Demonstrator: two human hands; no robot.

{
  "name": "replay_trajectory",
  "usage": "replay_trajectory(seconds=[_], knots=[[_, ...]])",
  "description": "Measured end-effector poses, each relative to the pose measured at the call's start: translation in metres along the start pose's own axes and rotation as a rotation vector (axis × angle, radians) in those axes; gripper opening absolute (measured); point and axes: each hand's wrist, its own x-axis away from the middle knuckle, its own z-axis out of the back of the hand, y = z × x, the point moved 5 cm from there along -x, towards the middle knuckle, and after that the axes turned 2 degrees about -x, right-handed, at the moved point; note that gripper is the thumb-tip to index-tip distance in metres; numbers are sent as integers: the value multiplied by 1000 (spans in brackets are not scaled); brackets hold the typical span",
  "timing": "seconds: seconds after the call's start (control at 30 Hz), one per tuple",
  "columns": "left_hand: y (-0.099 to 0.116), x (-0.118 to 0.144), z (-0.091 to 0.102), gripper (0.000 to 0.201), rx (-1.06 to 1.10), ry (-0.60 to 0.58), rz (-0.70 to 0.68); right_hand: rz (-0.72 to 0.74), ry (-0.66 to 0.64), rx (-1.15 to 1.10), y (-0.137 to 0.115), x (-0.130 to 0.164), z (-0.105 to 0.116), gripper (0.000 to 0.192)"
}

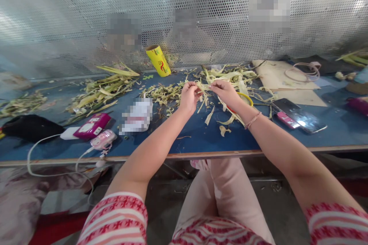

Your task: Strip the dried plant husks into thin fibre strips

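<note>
Both my hands are raised over the blue table [198, 138] and pinch the same bundle of pale leaf strips [204, 89]. My left hand [189, 95] grips its left end with closed fingers. My right hand [227, 91] holds the other end, and loose strips hang from it down toward the table. A yellow ring [247, 98] lies partly hidden behind my right wrist. Cut pieces of leaf [224, 130] lie on the table below my hands.
Piles of green-yellow leaves [100, 90] lie at left and at the back [230, 74]. A yellow roll [158, 60] leans on the perforated metal screen. A pink power bank [92, 125], a small pink device [103, 139] with white cables and two phones [299, 116] lie near the front edge.
</note>
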Motion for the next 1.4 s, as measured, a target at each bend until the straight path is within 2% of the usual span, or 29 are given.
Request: replay_trajectory(seconds=[0.33,0.47,0.57,0.67,0.9,1.1,1.4], knots=[[4,-3,2,13,-130,-5,-113,25,-12,55,5,-1,-2,12],[4,-2,0,12,-227,-65,-179,154,75,133,0,2,0,3],[3,1,-3,12,-315,-130,-246,262,114,197,-9,7,0,6],[5,3,-4,13,-408,-153,-324,299,126,225,-14,10,1,9],[12,8,-7,15,-521,-171,-386,321,110,268,-13,9,-1,3],[15,14,-12,15,-667,-175,-434,299,128,347,-12,9,0,7],[8,5,-6,15,-587,-144,-333,180,109,157,-6,4,-1,6]])
